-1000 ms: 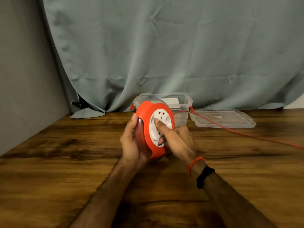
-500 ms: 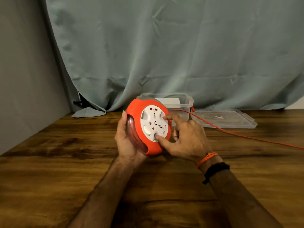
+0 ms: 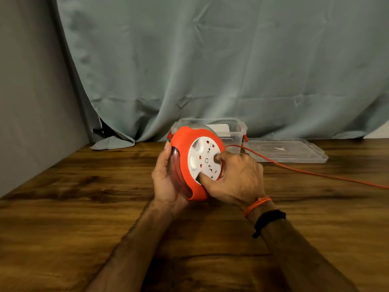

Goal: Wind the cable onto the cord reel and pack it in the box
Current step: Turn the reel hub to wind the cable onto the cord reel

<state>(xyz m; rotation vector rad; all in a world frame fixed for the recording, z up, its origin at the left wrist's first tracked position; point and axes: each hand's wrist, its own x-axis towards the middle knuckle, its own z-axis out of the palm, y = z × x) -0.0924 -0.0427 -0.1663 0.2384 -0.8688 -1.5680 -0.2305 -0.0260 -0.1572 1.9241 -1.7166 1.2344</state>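
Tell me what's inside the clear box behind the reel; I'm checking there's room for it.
Inside the clear box a white object shows near the back. The cord reel covers the box's lower left, so the rest is hidden.

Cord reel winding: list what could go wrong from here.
1. The orange cable trails loose off the table's right edge; it might snag or whip while winding.
2. The cable passes near the clear lid and could drag it.
3. The left hand alone steadies the cord reel; it may slip.
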